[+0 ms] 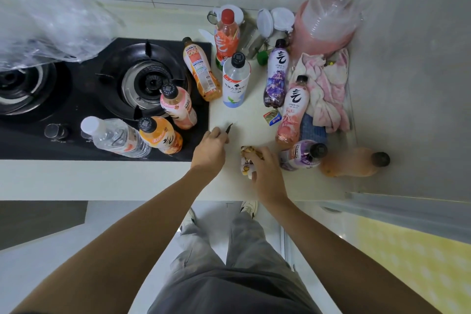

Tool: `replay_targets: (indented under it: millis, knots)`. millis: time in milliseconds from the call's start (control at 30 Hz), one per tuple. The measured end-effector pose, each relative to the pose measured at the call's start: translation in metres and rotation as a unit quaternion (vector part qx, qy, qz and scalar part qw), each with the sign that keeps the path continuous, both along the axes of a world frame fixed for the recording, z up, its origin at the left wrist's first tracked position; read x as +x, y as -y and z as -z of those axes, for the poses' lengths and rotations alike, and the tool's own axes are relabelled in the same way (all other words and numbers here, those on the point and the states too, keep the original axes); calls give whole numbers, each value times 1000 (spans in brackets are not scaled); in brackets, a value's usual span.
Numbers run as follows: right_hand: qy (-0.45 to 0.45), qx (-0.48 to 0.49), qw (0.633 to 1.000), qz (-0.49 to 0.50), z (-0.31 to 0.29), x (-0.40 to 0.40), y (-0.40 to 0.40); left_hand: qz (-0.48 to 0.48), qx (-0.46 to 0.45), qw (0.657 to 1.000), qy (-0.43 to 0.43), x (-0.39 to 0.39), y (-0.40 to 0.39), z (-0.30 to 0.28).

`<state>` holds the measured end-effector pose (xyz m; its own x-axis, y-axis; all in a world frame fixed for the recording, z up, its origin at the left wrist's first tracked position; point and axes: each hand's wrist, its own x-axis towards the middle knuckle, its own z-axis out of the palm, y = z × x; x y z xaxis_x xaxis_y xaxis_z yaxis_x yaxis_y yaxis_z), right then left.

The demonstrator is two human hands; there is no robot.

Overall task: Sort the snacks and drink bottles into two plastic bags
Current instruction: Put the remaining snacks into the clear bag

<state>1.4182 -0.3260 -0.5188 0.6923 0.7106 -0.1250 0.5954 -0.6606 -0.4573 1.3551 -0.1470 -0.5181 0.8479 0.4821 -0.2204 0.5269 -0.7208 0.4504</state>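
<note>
Right hand (265,173): fingers curled over a crumpled snack packet (248,158), gripping it against the white counter (127,178) near the front edge. Left hand (210,150): fingers curled, pinching a thin dark item (229,128) whose tip projects beyond the fingertips; its identity cannot be determined.

Just right of the right hand, a purple bottle (302,154) and a blurred orange bottle (353,162) lie on their sides. Left of the hands, a clear water bottle (114,136), an orange bottle (160,134) and a pink bottle (178,106) are on the black gas hob (76,109).

Farther back stand a white bottle (235,80), a purple-label bottle (276,72) and a pink-label bottle (293,109). A small blue snack packet (272,117) lies between the last two.

At far left, a clear plastic bag (48,20); at far right, a pink plastic bag (325,23).
</note>
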Motion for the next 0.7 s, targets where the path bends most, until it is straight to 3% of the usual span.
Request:
replay_targets:
  millis: [200,367,567,700]
  knots:
    - [-40,94,994,40,-9,-2,4,-45,-49,996,56,-37,8,-18]
    - [-52,135,990,-6,-32,-19,-10,-77,-85,990,83,-79,18,-35]
    - [-85,131,978,-139,-53,-56,-36,-219,-93,965,107,-145,24,-62]
    - [-103,136,957,-235,-70,-100,-71,-334,-113,926,134,-205,21,-80]
